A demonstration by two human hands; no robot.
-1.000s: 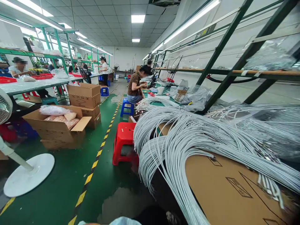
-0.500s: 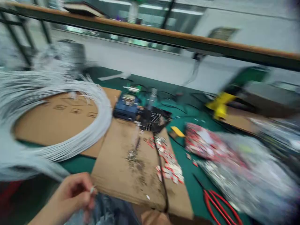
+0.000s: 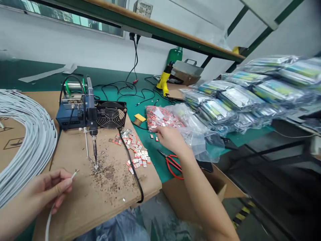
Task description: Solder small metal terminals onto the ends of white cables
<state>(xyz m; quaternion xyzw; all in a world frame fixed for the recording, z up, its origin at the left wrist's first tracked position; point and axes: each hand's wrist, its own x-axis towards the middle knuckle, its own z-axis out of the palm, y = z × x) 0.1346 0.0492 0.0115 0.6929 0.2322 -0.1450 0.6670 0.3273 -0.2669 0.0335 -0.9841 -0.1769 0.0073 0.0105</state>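
My left hand (image 3: pixel 56 187) pinches a white cable (image 3: pixel 48 221) between thumb and fingers, its stripped end pointing up and right over the cardboard. My right hand (image 3: pixel 170 138) reaches to the front edge of a clear bag (image 3: pixel 160 117) full of small red-and-silver pieces. Its fingers are drawn together there; what they grip, if anything, is hidden. Just below them lie loose pieces (image 3: pixel 151 136). A soldering iron (image 3: pixel 93 127) stands tip down in a holder, over solder crumbs on the cardboard (image 3: pixel 75 207). Many more pieces (image 3: pixel 139 155) are scattered to its right.
A blue solder station (image 3: pixel 66 115) with a solder spool and a black fan (image 3: pixel 111 115) stand behind. Coiled white cables (image 3: pixel 37 134) lie left. Red-handled pliers (image 3: pixel 173 165), a yellow heat gun (image 3: pixel 164 80) and stacked plastic-wrapped packs (image 3: pixel 233 97) are right. A black cord (image 3: pixel 132 167) crosses the cardboard.
The view has swung to the right and sharpened. My right hand, earlier low at the front edge, has gone out to the bag of pieces. My left hand still holds the cable, now over the cardboard.
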